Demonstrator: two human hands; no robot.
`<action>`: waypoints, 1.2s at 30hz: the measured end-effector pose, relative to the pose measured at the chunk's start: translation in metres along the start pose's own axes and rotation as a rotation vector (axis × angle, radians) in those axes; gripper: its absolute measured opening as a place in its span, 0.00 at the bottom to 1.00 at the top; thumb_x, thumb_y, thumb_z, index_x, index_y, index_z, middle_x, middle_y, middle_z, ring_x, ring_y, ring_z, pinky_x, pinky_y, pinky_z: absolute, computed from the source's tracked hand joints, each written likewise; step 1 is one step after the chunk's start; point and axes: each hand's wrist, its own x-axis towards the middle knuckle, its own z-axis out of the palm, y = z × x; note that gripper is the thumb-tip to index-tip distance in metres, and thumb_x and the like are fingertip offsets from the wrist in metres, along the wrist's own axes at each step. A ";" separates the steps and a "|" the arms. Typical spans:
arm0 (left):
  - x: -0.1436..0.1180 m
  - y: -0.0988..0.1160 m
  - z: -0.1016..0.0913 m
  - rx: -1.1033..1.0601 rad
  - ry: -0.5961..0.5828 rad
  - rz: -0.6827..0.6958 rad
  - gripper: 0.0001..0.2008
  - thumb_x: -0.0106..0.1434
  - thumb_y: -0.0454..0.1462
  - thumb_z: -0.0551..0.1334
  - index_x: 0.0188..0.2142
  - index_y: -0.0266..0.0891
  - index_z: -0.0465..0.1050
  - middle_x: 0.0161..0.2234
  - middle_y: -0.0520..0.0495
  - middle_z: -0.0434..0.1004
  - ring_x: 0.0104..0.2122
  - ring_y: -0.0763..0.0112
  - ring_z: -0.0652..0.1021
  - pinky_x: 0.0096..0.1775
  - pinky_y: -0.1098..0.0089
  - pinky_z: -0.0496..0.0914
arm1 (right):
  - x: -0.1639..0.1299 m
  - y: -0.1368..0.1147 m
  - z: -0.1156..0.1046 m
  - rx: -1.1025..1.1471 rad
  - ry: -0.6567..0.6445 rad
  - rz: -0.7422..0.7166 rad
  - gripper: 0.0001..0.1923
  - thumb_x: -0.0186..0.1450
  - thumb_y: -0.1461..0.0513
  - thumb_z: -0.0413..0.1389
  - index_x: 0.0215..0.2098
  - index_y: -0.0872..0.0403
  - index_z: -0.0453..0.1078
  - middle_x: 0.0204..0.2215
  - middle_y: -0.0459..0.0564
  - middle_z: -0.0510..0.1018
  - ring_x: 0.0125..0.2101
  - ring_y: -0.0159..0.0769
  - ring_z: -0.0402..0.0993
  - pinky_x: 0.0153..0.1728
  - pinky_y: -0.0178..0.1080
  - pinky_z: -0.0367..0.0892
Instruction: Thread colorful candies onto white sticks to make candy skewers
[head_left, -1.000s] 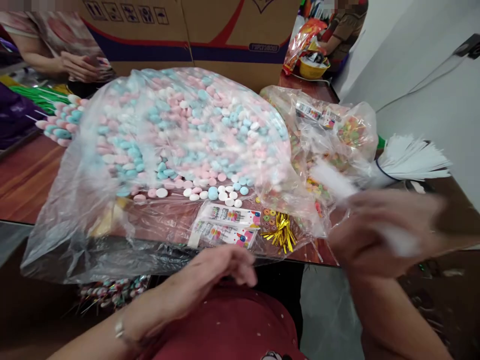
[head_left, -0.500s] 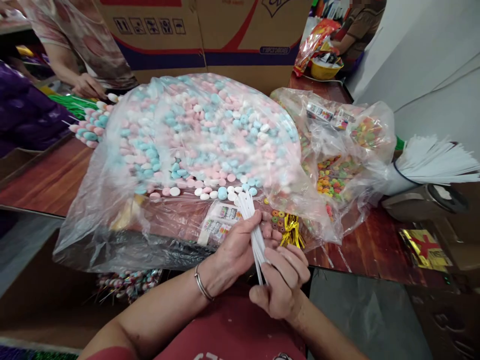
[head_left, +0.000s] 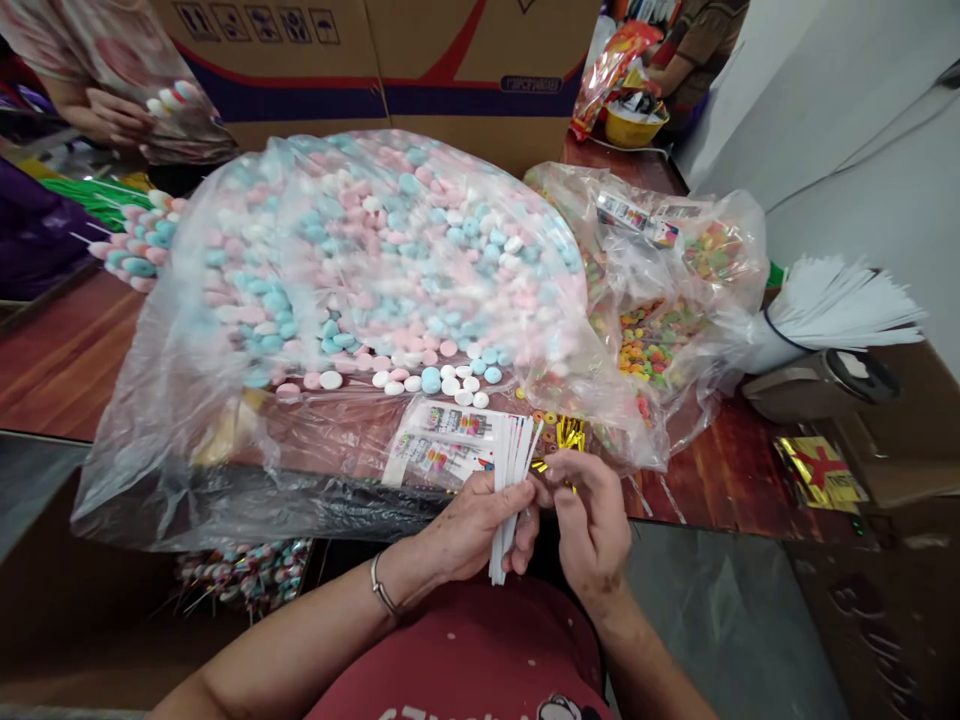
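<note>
A bundle of thin white sticks [head_left: 508, 500] stands nearly upright in my left hand [head_left: 480, 520], whose thumb presses across it with the fingers wrapped behind. Just right of the bundle is my right hand [head_left: 596, 520], off the sticks, its fingers bent and a gap showing between thumb and forefinger. Its fingertips are close to my left fingertips and to gold twist ties [head_left: 570, 433] on the table. Printed labels [head_left: 442, 440] lie behind the sticks. Beyond them, pink, blue and white candies [head_left: 431, 380] spill from a large clear bag [head_left: 360, 250].
Another bag with colourful ring candies [head_left: 649, 340] lies at right. Beyond it are a holder of white sticks [head_left: 840, 310] and a grey mug [head_left: 817, 385]. A big carton [head_left: 450, 110] blocks the back. At far left, a co-worker's hand [head_left: 116, 115] holds a candy skewer [head_left: 172, 98].
My right hand has left the lower sticks and moved up beside them. The bundle is lower and more upright in my left hand. The co-worker's hand has lifted a candy skewer.
</note>
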 end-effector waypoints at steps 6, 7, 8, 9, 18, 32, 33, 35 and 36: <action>-0.007 -0.009 -0.008 0.031 -0.093 -0.140 0.22 0.54 0.52 0.68 0.31 0.34 0.71 0.16 0.52 0.71 0.11 0.76 0.70 0.11 0.80 0.62 | 0.018 -0.006 0.006 0.229 -0.129 0.384 0.11 0.66 0.54 0.54 0.41 0.52 0.69 0.29 0.45 0.76 0.25 0.29 0.71 0.27 0.32 0.69; -0.007 -0.011 -0.010 0.035 -0.086 -0.153 0.22 0.54 0.52 0.68 0.29 0.34 0.70 0.16 0.52 0.71 0.11 0.76 0.71 0.11 0.80 0.62 | 0.017 -0.006 0.008 0.246 -0.135 0.410 0.11 0.66 0.54 0.54 0.40 0.53 0.69 0.28 0.45 0.76 0.25 0.29 0.70 0.26 0.32 0.68; -0.007 -0.012 -0.011 0.036 -0.077 -0.157 0.22 0.53 0.52 0.68 0.28 0.34 0.69 0.16 0.51 0.71 0.11 0.76 0.71 0.12 0.80 0.62 | 0.017 -0.006 0.010 0.257 -0.137 0.434 0.11 0.65 0.54 0.55 0.39 0.53 0.70 0.28 0.45 0.76 0.25 0.28 0.70 0.26 0.32 0.68; -0.007 -0.013 -0.012 0.035 -0.067 -0.157 0.22 0.53 0.52 0.68 0.28 0.34 0.69 0.16 0.51 0.71 0.12 0.75 0.71 0.12 0.79 0.63 | 0.016 -0.006 0.011 0.266 -0.138 0.456 0.11 0.65 0.54 0.55 0.37 0.53 0.70 0.28 0.45 0.76 0.24 0.28 0.70 0.25 0.31 0.67; -0.008 -0.016 -0.016 0.026 -0.035 -0.137 0.21 0.55 0.51 0.68 0.33 0.34 0.70 0.17 0.52 0.72 0.13 0.75 0.72 0.13 0.78 0.65 | 0.017 -0.005 0.015 0.346 -0.127 0.613 0.11 0.61 0.54 0.58 0.34 0.54 0.70 0.22 0.41 0.71 0.15 0.21 0.56 0.13 0.27 0.54; -0.008 -0.015 -0.011 0.008 0.013 -0.103 0.20 0.54 0.50 0.69 0.30 0.35 0.69 0.16 0.51 0.72 0.12 0.75 0.72 0.14 0.78 0.65 | 0.014 -0.005 0.014 0.264 -0.121 0.626 0.13 0.61 0.53 0.58 0.33 0.55 0.73 0.16 0.39 0.65 0.16 0.23 0.56 0.16 0.29 0.57; -0.008 -0.015 -0.011 0.011 0.015 -0.100 0.20 0.54 0.50 0.69 0.30 0.35 0.69 0.16 0.51 0.72 0.12 0.75 0.72 0.14 0.78 0.65 | 0.014 -0.005 0.014 0.257 -0.125 0.623 0.13 0.61 0.53 0.58 0.33 0.55 0.73 0.16 0.40 0.65 0.16 0.24 0.57 0.16 0.29 0.57; -0.008 -0.016 -0.012 0.019 0.021 -0.096 0.20 0.54 0.50 0.69 0.30 0.35 0.69 0.16 0.52 0.72 0.12 0.75 0.72 0.14 0.78 0.64 | 0.015 -0.006 0.013 0.245 -0.133 0.607 0.12 0.60 0.53 0.58 0.32 0.54 0.72 0.17 0.40 0.67 0.17 0.25 0.59 0.17 0.29 0.59; -0.008 -0.016 -0.012 0.024 0.025 -0.095 0.20 0.55 0.50 0.68 0.29 0.34 0.69 0.16 0.52 0.72 0.12 0.75 0.71 0.14 0.78 0.64 | 0.016 -0.006 0.013 0.237 -0.135 0.596 0.11 0.60 0.54 0.58 0.31 0.54 0.72 0.18 0.41 0.69 0.17 0.25 0.61 0.17 0.29 0.60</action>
